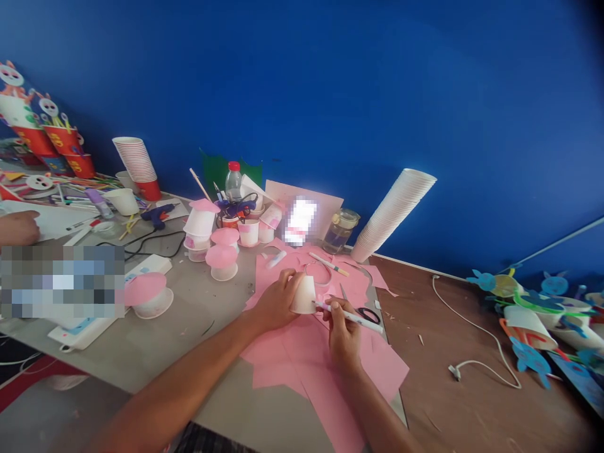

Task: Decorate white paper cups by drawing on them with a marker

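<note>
My left hand (278, 299) grips a white paper cup (304, 296) lying on its side on a sheet of pink paper (311, 358). My right hand (342, 333) holds a white marker pen (352, 316), its tip touching the cup's lower rim. Black-handled scissors (365, 313) lie just right of the pen. A second pen (329, 264) rests on the pink paper behind the cup.
Cups with pink paper lids (221, 248) stand at the middle left. A tall leaning stack of white cups (394, 211), a glass jar (340, 229) and a water bottle (233, 181) stand at the back. A white cable (476, 327) crosses the brown table. Another person's hand (19, 226) shows at far left.
</note>
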Demonstrator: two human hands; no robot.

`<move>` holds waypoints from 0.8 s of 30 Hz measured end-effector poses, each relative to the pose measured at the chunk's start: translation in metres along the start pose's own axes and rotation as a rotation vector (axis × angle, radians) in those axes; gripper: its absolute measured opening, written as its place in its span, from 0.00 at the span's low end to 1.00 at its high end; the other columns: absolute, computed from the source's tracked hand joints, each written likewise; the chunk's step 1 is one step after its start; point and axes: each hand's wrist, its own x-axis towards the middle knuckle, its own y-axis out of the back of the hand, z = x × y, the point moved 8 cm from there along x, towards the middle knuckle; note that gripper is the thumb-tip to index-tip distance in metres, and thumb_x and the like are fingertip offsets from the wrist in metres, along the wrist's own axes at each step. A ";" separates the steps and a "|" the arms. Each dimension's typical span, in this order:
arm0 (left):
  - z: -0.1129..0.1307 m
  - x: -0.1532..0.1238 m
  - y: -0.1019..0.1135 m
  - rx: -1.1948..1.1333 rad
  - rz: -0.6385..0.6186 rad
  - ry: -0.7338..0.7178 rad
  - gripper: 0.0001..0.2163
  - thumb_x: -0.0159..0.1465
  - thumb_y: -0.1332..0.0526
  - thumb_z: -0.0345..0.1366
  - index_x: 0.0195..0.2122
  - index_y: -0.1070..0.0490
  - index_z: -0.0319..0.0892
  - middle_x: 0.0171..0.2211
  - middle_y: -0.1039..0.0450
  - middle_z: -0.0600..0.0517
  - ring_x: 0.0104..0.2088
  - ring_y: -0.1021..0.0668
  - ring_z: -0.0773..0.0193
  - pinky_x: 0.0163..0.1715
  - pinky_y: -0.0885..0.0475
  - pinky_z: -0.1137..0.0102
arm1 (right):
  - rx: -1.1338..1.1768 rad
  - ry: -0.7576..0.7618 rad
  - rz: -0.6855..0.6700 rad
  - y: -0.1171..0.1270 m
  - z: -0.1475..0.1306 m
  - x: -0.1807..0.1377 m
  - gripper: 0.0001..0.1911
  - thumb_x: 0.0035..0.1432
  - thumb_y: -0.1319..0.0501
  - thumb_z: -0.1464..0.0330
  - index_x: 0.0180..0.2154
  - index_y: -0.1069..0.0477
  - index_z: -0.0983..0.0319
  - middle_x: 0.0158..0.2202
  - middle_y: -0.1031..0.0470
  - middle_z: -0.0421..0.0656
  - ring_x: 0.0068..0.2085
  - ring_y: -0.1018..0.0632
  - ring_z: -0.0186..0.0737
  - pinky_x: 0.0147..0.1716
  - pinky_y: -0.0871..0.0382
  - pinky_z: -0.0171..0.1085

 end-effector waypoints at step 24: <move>0.001 0.001 0.001 0.008 -0.011 0.011 0.31 0.58 0.36 0.44 0.60 0.48 0.46 0.53 0.41 0.41 0.50 0.25 0.48 0.45 0.25 0.55 | -0.035 0.010 -0.063 -0.006 -0.011 0.001 0.15 0.57 0.40 0.55 0.28 0.31 0.60 0.24 0.32 0.38 0.25 0.31 0.34 0.26 0.34 0.35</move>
